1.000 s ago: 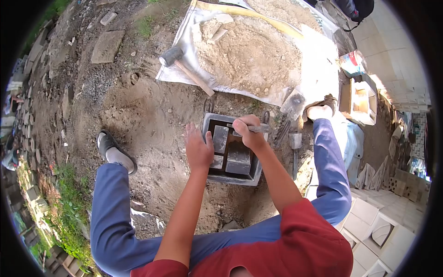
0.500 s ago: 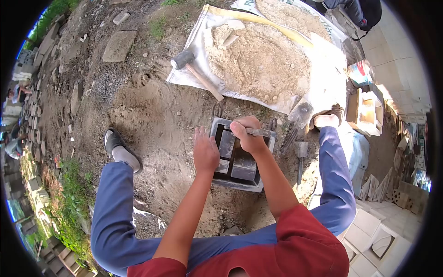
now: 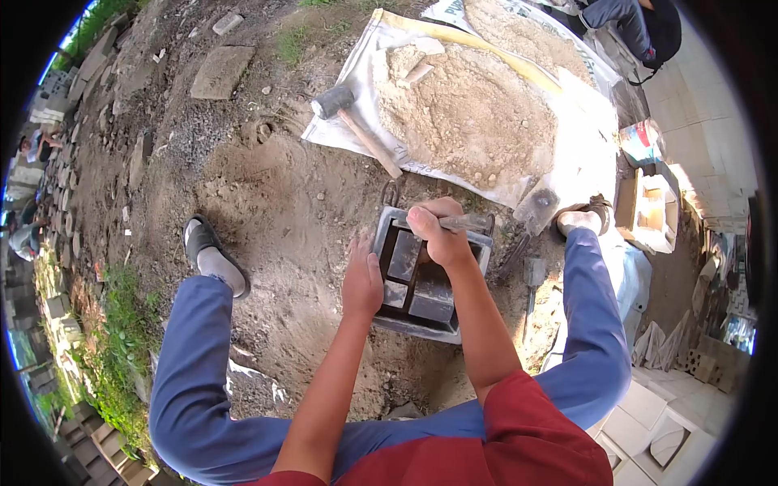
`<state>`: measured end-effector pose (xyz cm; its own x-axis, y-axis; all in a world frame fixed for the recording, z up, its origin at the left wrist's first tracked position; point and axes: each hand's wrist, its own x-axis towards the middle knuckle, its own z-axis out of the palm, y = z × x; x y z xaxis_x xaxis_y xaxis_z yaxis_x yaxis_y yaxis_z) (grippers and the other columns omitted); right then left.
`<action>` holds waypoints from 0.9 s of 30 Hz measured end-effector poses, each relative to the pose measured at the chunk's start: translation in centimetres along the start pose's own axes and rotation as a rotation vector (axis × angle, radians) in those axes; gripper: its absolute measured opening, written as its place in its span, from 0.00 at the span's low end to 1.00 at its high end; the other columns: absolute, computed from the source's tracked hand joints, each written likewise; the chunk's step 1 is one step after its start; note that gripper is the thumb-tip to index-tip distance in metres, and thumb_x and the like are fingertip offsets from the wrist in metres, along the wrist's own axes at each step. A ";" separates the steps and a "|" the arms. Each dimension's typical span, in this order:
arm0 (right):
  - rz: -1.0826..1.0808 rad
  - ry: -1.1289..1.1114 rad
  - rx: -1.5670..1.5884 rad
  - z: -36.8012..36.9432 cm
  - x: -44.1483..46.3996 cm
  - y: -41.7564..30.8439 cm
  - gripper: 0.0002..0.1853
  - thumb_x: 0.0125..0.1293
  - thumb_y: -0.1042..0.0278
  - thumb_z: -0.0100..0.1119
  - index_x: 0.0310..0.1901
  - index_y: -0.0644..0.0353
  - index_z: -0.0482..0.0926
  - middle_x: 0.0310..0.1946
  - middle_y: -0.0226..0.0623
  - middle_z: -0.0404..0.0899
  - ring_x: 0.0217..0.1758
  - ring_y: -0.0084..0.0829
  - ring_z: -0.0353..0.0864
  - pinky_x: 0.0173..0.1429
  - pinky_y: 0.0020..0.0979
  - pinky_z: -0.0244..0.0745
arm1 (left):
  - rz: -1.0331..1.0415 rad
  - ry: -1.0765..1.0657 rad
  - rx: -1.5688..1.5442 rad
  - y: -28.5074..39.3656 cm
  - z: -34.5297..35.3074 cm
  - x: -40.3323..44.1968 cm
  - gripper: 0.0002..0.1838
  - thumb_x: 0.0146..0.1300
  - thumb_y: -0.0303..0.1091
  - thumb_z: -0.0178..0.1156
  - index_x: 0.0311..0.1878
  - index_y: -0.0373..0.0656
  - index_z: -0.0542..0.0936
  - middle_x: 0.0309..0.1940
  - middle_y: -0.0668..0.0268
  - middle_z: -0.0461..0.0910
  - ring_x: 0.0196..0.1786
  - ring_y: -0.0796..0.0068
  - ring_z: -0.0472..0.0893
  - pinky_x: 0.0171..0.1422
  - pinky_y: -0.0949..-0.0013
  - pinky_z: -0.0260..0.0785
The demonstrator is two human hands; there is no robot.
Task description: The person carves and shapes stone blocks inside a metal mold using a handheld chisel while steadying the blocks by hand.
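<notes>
Right hand (image 3: pixel 442 232) wraps tightly around a bar (image 3: pixel 470 222), which lies crosswise, end pointing right. Beneath it sits a box (image 3: pixel 417 330), its long axis running forward; left hand (image 3: pixel 362 277), flattened open, borders its left side, contact unclear.

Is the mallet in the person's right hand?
No, the mallet lies at the edge of the white sheet, while the right hand grips a grey bar.
</notes>
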<state>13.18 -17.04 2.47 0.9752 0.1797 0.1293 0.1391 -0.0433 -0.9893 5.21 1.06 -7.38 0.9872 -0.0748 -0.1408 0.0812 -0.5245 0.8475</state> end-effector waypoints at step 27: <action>0.095 -0.006 -0.016 1.0 -0.5 3.4 0.24 0.70 0.62 0.57 0.18 0.63 0.64 0.14 0.28 0.57 0.19 0.22 0.54 0.25 0.33 0.50 | 0.009 0.071 0.333 0.3 0.5 0.2 0.27 0.80 0.39 0.37 0.65 0.24 0.71 0.71 0.37 0.67 0.77 0.39 0.61 0.83 0.47 0.48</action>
<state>12.99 -16.26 -1.03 0.9831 0.1795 0.0349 0.0492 -0.0755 -0.9959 5.35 0.45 -7.42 0.9957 -0.0276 -0.0887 0.0350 -0.7733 0.6331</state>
